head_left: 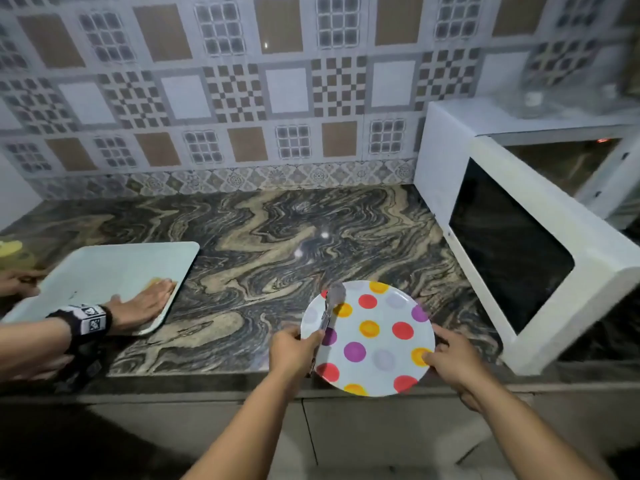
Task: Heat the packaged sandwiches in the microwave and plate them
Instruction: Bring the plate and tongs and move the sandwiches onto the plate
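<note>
Currently the left hand (294, 349) pinches the near-left rim of the polka-dot plate (374, 341), its grip also closed round the handle of the tongs (330, 306), which lie across the plate. The right hand (450, 365) grips the near-right rim, thumb on top, fingers curled beneath. The plate sits at the table's (263, 237) front edge, just left of the microwave (519, 237), whose door stands open. No packaged sandwiches are visible. The plate appears light, rigid and smooth, so likely slippery; hold it at opposite rim points and keep it level. Both forearms reach forward, wrists roughly level. At the table's left edge another person's hand (142, 306) rests flat on a white tray (114, 271).
</note>
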